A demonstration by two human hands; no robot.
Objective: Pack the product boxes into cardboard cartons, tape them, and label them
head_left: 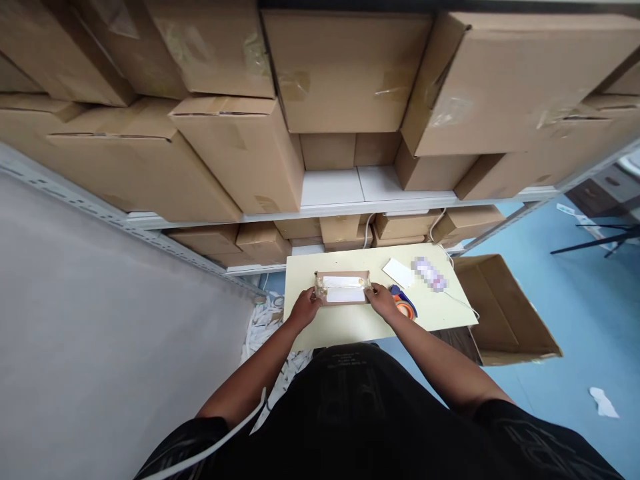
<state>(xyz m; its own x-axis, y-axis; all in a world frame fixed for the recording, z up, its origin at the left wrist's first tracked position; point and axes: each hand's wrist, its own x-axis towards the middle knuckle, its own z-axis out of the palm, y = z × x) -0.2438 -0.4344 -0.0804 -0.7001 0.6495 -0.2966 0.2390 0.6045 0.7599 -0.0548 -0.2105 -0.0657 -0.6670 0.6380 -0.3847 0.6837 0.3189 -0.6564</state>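
A small brown cardboard parcel (pixel 343 288) with a white label and clear tape lies on a pale yellow table (pixel 350 323). My left hand (pixel 304 309) grips the parcel's left end with curled fingers. My right hand (pixel 381 300) holds its right end the same way. Just right of my right hand lies an orange and blue tape dispenser (pixel 406 305). A white card (pixel 399 272) and a blurred item (pixel 430 274) lie farther back on the table.
Metal shelving (pixel 345 208) packed with large cardboard boxes (pixel 345 73) rises behind the table. An open empty carton (pixel 505 310) stands on the blue floor at the right. White paper strips (pixel 263 323) pile up left of the table. A grey wall fills the left.
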